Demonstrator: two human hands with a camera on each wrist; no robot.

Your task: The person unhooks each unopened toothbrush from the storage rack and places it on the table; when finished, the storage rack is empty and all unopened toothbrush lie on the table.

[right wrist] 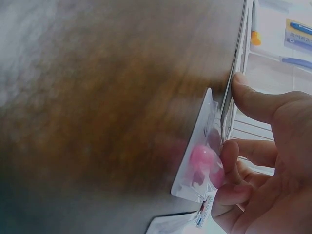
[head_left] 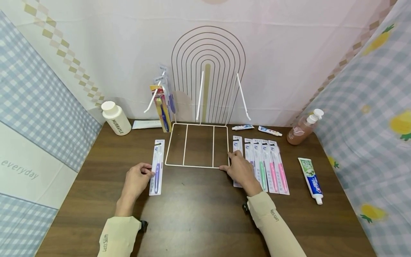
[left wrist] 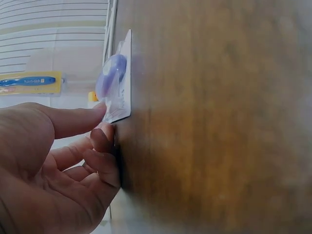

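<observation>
Purple toothbrush pack (head_left: 157, 167): long white card under a clear blister, purple brush inside, flat on the desk (head_left: 199, 214), left of the wire rack (head_left: 197, 145) and apart from it.
Left hand (head_left: 136, 180): beside the pack's near half, fingers (left wrist: 80, 122) loosely bent, tips touching the pack's left edge, thumb on top of the edge.
Right hand (head_left: 240, 170): at the near right corner of the rack's base, fingers (right wrist: 253, 100) relaxed, one laid along the white wire; palm over the nearest pack of the row.
Row of packs (head_left: 268, 166): five side by side right of the rack, blue, green and pink brushes.
Head view only: white bottle (head_left: 116, 118), brown pump bottle (head_left: 302, 128), toothpaste tube (head_left: 311, 180), yellow pack (head_left: 161, 109) hanging from the rack's left hook.
Left wrist view only: blister's rounded purple end (left wrist: 111, 78) raised off the card, fingertip pressing the card corner.
Right wrist view only: pink-brush pack (right wrist: 202, 156) against the curled lower fingers.
</observation>
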